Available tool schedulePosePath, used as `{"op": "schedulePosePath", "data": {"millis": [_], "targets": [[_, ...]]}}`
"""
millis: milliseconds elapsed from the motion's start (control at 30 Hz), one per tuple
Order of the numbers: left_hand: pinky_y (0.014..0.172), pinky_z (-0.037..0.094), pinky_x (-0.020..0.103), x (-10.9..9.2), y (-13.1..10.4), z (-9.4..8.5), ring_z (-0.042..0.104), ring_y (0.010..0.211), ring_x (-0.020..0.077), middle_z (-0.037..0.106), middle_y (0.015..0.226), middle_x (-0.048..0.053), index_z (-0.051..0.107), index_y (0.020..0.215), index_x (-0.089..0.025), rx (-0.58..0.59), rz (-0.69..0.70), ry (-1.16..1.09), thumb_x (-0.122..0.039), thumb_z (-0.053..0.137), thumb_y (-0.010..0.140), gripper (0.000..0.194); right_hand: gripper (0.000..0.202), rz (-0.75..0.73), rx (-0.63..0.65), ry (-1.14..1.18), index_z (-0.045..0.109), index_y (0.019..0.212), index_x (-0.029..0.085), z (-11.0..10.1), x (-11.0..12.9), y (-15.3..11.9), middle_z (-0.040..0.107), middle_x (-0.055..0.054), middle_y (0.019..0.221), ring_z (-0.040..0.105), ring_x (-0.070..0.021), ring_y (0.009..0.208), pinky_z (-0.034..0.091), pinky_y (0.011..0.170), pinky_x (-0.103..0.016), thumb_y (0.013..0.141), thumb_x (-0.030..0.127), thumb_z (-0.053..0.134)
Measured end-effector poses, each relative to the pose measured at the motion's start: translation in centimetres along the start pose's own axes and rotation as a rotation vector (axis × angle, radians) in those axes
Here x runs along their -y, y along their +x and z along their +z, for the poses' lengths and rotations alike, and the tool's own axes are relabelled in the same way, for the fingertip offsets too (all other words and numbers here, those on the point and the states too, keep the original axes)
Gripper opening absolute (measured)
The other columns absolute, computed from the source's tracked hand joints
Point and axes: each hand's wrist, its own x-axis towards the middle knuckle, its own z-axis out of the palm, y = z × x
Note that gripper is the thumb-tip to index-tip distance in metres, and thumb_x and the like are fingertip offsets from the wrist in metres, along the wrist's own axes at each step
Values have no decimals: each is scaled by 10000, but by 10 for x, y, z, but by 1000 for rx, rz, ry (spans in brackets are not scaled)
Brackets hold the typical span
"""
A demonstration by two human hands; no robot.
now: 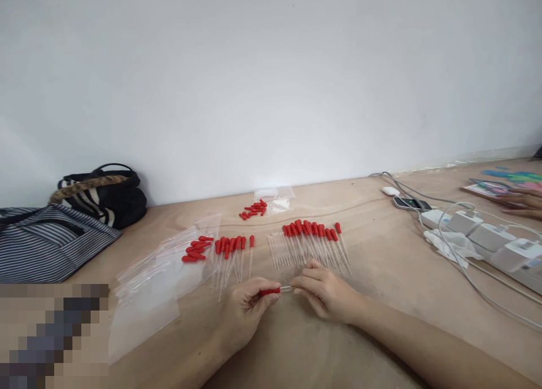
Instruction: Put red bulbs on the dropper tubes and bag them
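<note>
Near the front middle of the table, my left hand [249,310] pinches a red rubber bulb [270,291]. A clear glass tube [287,288] runs from the bulb's open end to the fingers of my right hand [324,290], which are closed on it. Just beyond my right hand lies a row of droppers with red bulbs [313,229], beside several bare glass tubes [279,250]. Beyond my left hand is a smaller group of red-bulbed droppers [228,248]. Loose red bulbs [197,249] rest on clear plastic bags [156,282].
More loose bulbs [254,209] and a small clear bag [282,200] lie near the wall. Striped and black bags [122,194] stand left. On the right are a power strip with chargers [491,236], cables, a tissue [453,245] and another person's hand [525,202].
</note>
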Motion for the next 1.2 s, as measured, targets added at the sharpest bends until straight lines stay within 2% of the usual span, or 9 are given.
{"op": "schedulePosePath", "data": {"millis": [500,633,733,833,933,1033,1067,1133,1200], "targets": [[580,487,256,-4,1,-1,580,567,149,646,605,12,682,692,-205,9,-166,-184,-316,636,658,124,225,39,4,56,558,908,156,2,3,1,585,-56,679,490,-146,606,399,628,-286,861,169,338],[629,489,249,-7,-1,10,594,609,133,635,649,-15,619,834,-199,-121,-284,-333,-328,683,619,259,204,222,-99,204,588,878,176,5,13,4,619,-35,671,536,-131,601,418,608,-258,857,199,386],[662,490,239,-10,-3,22,600,688,134,634,709,-10,571,785,-182,-223,-329,-449,-342,709,591,286,211,405,-150,317,613,798,185,11,24,7,607,-6,594,535,-117,547,410,539,-225,848,228,412],[669,497,251,-14,4,20,600,701,142,627,716,0,561,769,-168,-250,-332,-452,-370,693,597,296,213,451,-169,346,620,753,187,15,31,9,624,0,607,538,-115,543,398,556,-236,838,233,431],[612,497,261,-16,29,-8,595,618,143,603,640,-11,572,817,-156,-132,-317,-203,-370,652,615,306,162,421,-213,277,616,780,184,15,28,8,631,3,630,529,-114,543,373,610,-268,820,218,462],[543,458,232,-14,63,-42,604,593,147,621,623,-11,576,824,-162,35,-288,426,-303,568,683,200,138,400,-237,186,599,801,180,14,21,5,616,8,625,515,-108,536,337,618,-276,810,180,461],[517,436,235,-12,73,-50,594,542,156,607,553,-20,585,792,-159,46,-302,514,-269,590,658,173,140,395,-235,167,594,802,180,14,19,5,614,10,628,514,-106,538,327,618,-275,809,167,454],[485,393,235,-7,89,-58,568,470,163,566,451,-36,585,716,-160,62,-320,651,-202,605,623,104,150,380,-219,141,586,804,181,15,17,4,612,12,636,515,-103,542,313,624,-272,807,148,441],[483,365,235,-1,100,-57,559,462,171,542,412,-36,570,648,-162,63,-331,743,-137,606,588,74,154,362,-198,126,583,813,180,16,16,3,613,12,641,519,-103,554,301,635,-271,803,136,436]]}}
